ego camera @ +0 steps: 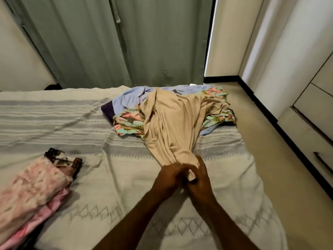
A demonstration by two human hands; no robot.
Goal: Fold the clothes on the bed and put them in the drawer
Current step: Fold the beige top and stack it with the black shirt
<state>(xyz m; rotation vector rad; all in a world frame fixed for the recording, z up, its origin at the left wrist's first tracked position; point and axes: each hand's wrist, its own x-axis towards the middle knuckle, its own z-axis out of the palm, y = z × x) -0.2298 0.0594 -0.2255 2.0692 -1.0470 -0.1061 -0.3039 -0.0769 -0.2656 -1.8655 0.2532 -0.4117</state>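
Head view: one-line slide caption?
Both hands grip the beige garment, drawn from the unfolded pile on the bed.

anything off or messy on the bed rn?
Nothing damaged or spilled. The far pile is a loose unfolded heap: beige garment draped over floral, blue and purple pieces. Both hands bunch the beige garment's near end. The pink stack at left looks folded.
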